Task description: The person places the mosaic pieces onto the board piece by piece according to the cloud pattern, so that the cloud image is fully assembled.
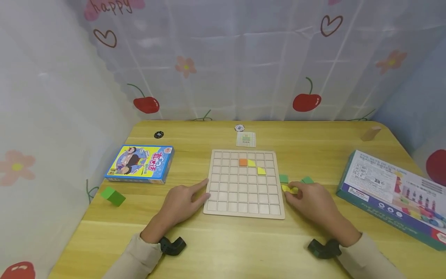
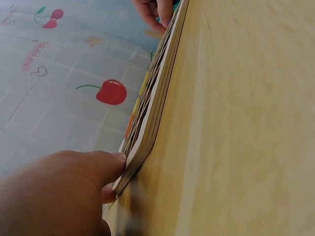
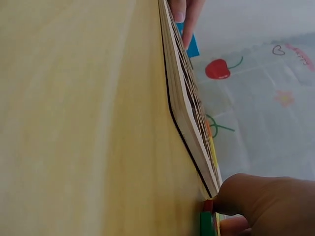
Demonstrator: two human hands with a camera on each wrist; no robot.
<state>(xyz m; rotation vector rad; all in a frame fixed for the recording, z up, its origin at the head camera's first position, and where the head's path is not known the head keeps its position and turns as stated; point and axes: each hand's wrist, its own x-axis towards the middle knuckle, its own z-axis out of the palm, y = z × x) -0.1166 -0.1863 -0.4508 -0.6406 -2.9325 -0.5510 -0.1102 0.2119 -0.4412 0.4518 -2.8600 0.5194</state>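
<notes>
Grid board [image 1: 244, 184] lies flat mid-table [image 1: 223, 244], between the two hands.

Left hand [image 1: 181, 205] rests on the table at the board's left edge, fingers straight and relaxed, fingertips touching the rim near the lower left corner. Holds nothing. Left wrist view confirms: fingertip [image 2: 115, 162] is pressed against the board's edge [image 2: 147, 132].

Right hand [image 1: 311, 201] sits just off the board's right edge, near the lower right corner. Fingers curl onto a yellow piece [image 1: 290, 189], pinching it; the piece lies just beside the rim. Right wrist view shows the fingers [image 3: 256, 196] against the board's corner [image 3: 197, 142].

Two green pieces [image 1: 283, 178] lie on the table just beyond the right hand, close to the board's right edge.

On the board, upper rows: orange tile [image 1: 243, 162], with a yellow tile [image 1: 251, 163] touching its right side and another yellow tile [image 1: 261, 171] diagonally below that.

Also on the table:
- card [image 1: 246, 139] behind the board
- blue box [image 1: 141, 163] at left
- green block [image 1: 113, 195] near the left edge
- big box [image 1: 393, 193] at right
</notes>
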